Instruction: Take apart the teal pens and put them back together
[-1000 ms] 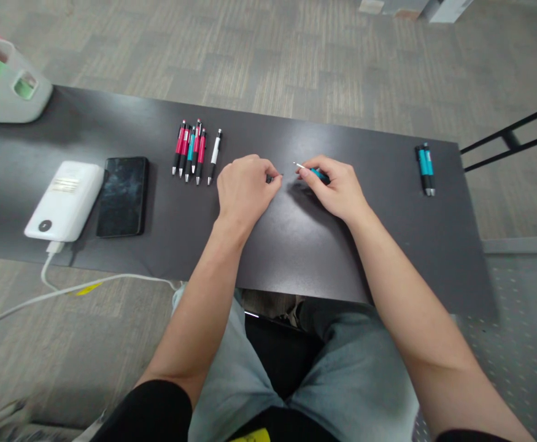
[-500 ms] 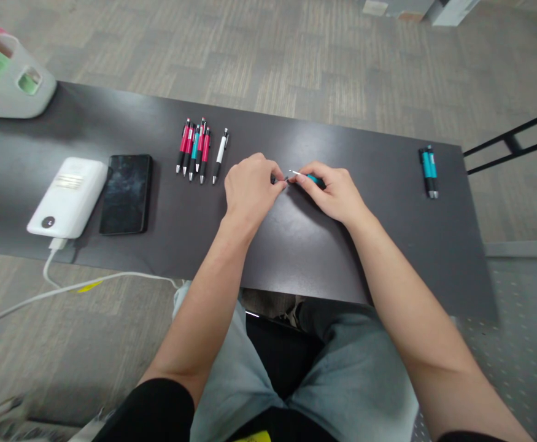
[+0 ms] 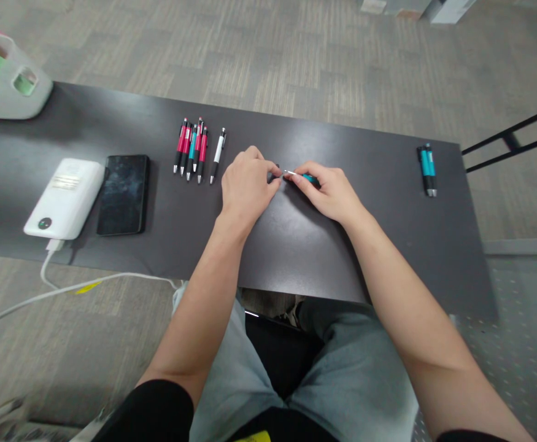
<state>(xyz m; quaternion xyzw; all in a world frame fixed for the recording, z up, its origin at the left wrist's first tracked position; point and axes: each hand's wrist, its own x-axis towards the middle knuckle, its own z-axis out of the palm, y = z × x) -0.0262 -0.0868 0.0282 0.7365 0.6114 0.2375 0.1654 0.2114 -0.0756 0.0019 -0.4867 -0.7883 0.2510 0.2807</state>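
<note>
In the head view my right hand (image 3: 327, 189) pinches a teal pen (image 3: 312, 180) above the table. A thin, pale, metallic-looking tip (image 3: 289, 172) sticks out of the pen toward the left. My left hand (image 3: 248, 186) faces it, thumb and fingertips closed around a small dark part (image 3: 270, 177) that is mostly hidden. A narrow gap separates the fingertips of both hands. Left of my left hand lies a white pen (image 3: 218, 153) with a black grip, and beyond it a group of red pens (image 3: 202, 155) with one teal pen (image 3: 191, 153) among them.
Two teal pens (image 3: 428, 169) lie near the right end of the dark table (image 3: 305, 245). To the left are a black phone (image 3: 123, 195), a white power bank (image 3: 63, 197) with a white cable (image 3: 125, 274), and a pale plastic container (image 3: 29, 101) at the far corner.
My left hand's fingertips have shifted slightly left and opened a little around the dark part. The right hand keeps hold of the teal pen. The whole view has moved slightly.
</note>
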